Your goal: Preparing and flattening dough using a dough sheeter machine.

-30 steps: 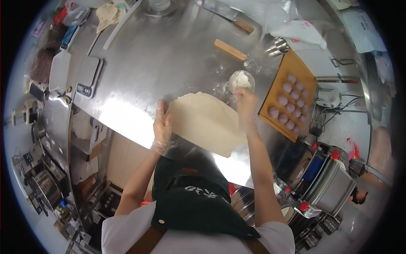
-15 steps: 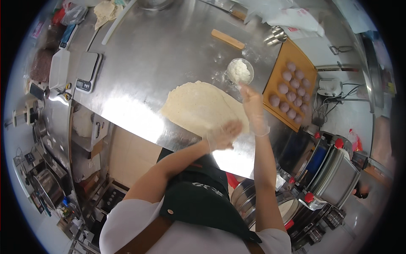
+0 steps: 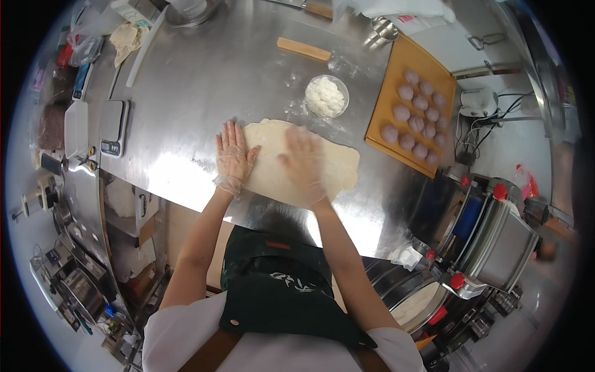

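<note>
A flat sheet of pale dough (image 3: 339, 162) lies on the steel table in front of me. My left hand (image 3: 234, 156), in a clear plastic glove, rests flat against the dough's left edge with its fingers extended and its thumb apart. Over the middle of the sheet is my right hand (image 3: 302, 160), also gloved. It is somewhat blurred, palm down, fingers stretched out and thumb spread. Just beyond the dough stands a clear bowl of white flour (image 3: 325, 97), with loose flour scattered around it.
A wooden stick (image 3: 304, 49) lies past the flour bowl. Several purple balls sit on an orange-brown board (image 3: 379, 118) at the right, by a metal cup (image 3: 384, 28). Far left are a digital scale (image 3: 113, 124) and a white tray (image 3: 76, 129). A machine with red knobs (image 3: 489, 239) stands lower right.
My right hand has come back from beside the flour bowl onto the dough. My left hand has moved from the dough's near right side to its left edge. The whole view has shifted slightly.
</note>
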The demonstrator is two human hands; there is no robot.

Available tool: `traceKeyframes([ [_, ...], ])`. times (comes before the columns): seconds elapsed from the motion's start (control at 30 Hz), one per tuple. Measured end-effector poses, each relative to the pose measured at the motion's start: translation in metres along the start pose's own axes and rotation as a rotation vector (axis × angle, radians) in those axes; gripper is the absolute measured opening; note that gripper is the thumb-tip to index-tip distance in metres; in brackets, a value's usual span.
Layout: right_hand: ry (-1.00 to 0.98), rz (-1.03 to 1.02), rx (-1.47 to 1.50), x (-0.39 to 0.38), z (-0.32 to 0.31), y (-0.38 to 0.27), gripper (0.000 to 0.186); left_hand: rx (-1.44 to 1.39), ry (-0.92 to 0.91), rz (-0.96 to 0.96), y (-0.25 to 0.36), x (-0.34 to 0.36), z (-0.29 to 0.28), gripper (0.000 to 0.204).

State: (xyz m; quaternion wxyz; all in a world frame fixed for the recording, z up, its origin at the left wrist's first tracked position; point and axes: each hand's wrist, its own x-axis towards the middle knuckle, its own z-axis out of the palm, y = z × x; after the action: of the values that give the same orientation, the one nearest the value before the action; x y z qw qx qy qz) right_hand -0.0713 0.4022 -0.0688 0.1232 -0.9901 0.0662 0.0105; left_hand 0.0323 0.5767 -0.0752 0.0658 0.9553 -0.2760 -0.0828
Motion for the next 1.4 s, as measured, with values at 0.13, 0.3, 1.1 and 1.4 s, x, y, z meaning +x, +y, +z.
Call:
traceKeyframes([
  [0.13,0.106,0.336,-0.100,-0.053,0.000,0.047,0.065,-0.046,0.174,0.103,0.027,0.018,-0.002,0.078],
  [0.3,0.104,0.378,0.022,-0.104,0.020,0.005,0.063,-0.030,-0.178,0.874,0.094,-0.021,0.013,0.078],
  [1.1,0.638,0.626,0.445,-0.308,-0.221,0.070,0.028,-0.669,-0.146,0.776,0.328,-0.074,-0.019,0.078],
  [1.4,1.052,0.606,0.085,-0.413,-0.353,0.142,0.011,-1.631,-1.355,-0.135,0.557,0.041,-0.145,0.070],
])
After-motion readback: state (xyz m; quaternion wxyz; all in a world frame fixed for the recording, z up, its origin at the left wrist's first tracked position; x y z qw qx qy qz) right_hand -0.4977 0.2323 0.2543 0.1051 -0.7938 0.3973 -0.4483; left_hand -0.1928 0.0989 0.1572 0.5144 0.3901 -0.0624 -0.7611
